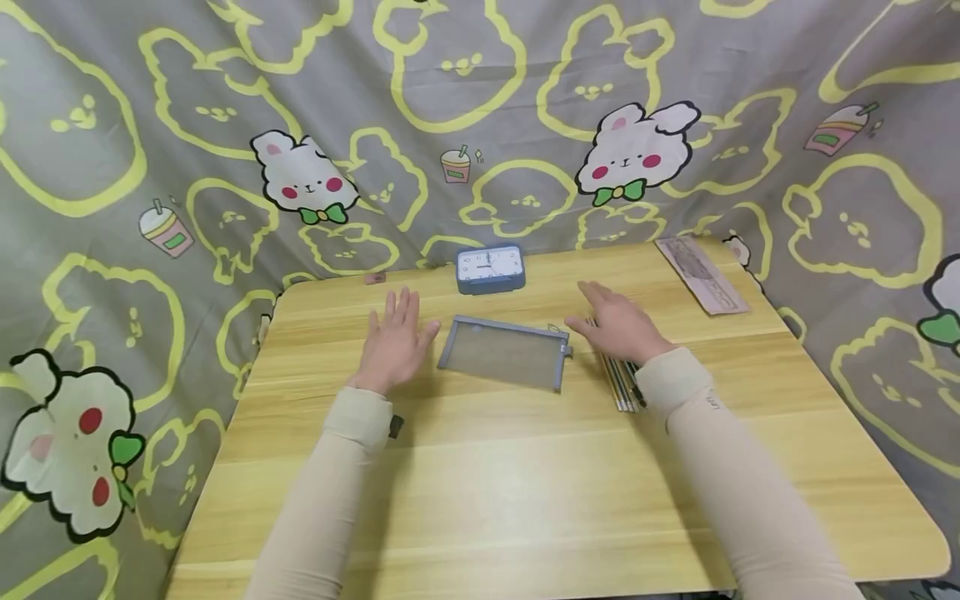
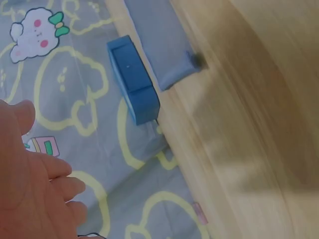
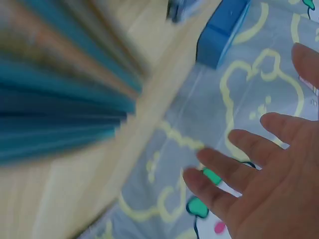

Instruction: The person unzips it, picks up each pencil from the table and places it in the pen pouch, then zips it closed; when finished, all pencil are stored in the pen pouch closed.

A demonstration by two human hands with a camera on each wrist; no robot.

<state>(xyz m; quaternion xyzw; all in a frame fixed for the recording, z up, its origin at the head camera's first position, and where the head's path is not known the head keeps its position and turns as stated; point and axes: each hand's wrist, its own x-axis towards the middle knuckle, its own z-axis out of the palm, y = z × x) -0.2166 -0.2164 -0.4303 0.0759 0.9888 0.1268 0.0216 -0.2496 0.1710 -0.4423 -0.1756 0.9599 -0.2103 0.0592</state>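
Observation:
My left hand [image 1: 392, 343] hovers with straight, spread fingers to the left of a grey mesh zip pouch [image 1: 502, 353], holding nothing. On the other side, my right hand [image 1: 622, 327] is held out with fingers extended above a bundle of pencils [image 1: 619, 385], partly hiding them. In the right wrist view the pencils [image 3: 65, 99] look large and blurred, and the right palm [image 3: 279, 174] has nothing in it. The pouch lies flat on the table, its zip pull toward the pencils. Fingers of the left hand [image 2: 35, 189] show in the left wrist view, apart from any object.
A blue alarm clock [image 1: 491, 269] stands at the table's back edge behind the pouch. A flat pinkish printed packet [image 1: 702, 275] lies at the back right. One small pink-brown piece [image 1: 375, 278], perhaps an eraser, sits at the back left. Patterned curtain [image 1: 525, 125] surrounds the wooden table [image 1: 495, 500].

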